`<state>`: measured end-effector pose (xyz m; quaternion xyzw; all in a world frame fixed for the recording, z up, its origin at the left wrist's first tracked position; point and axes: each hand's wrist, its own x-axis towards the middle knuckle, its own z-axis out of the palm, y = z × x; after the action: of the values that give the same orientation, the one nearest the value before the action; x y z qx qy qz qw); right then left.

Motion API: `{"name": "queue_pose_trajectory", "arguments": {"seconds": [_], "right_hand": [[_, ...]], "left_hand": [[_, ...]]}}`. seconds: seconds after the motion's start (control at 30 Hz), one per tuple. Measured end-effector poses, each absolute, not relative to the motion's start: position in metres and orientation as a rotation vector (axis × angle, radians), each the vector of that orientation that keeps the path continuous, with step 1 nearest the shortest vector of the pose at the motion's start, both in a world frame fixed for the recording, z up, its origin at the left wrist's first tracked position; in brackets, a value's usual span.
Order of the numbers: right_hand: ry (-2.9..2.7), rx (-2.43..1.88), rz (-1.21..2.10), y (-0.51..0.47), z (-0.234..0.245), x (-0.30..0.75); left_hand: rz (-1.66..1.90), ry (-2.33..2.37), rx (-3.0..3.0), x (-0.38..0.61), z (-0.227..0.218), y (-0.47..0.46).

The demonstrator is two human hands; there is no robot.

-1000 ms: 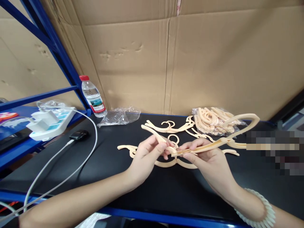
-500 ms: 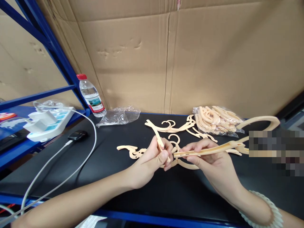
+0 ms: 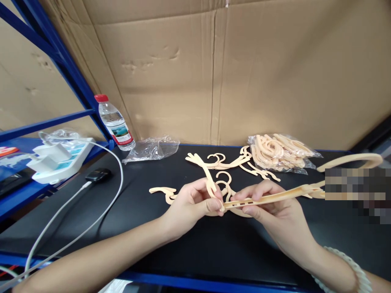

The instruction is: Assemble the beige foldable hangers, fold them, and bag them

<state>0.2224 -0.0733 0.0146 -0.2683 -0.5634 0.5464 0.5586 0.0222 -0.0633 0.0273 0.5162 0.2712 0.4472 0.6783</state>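
Holding a curved hanger piece [image 3: 209, 179] to the slotted tip of a beige hanger arm [image 3: 276, 196], above the black surface [image 3: 183, 252].
Pinching the piece tightly, angled upward, between thumb and fingers of the left hand [image 3: 195, 205]; gripping the arm near its slots with the closed thumb and fingers of the right hand [image 3: 275, 209]. Unable to tell exact contact behind the left fingertips. Probably best to line up piece and slots first, pinch close to the joint, then press evenly without twisting such a thin-looking arm. Resting beyond the hands: a loose hanger piece [image 3: 163, 190], a hook [image 3: 225, 178], and farther back, bagged hanger parts [image 3: 275, 151].
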Motion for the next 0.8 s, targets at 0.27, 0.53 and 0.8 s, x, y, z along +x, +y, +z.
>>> {"name": "queue_pose_trajectory", "arguments": {"seconds": [0.27, 0.53, 0.8], "right_hand": [[-1.355, -0.62, 1.298, -0.075, 0.016, 0.223], [-1.345, -0.62, 1.312, -0.076, 0.015, 0.222], [-1.306, -0.611, 1.295, -0.077, 0.013, 0.218]], "left_hand": [[0.93, 0.491, 1.132, 0.023, 0.024, -0.063], [0.95, 0.488, 1.092, 0.028, 0.023, -0.066], [1.065, 0.621, 1.123, 0.034, 0.024, -0.073]]}}
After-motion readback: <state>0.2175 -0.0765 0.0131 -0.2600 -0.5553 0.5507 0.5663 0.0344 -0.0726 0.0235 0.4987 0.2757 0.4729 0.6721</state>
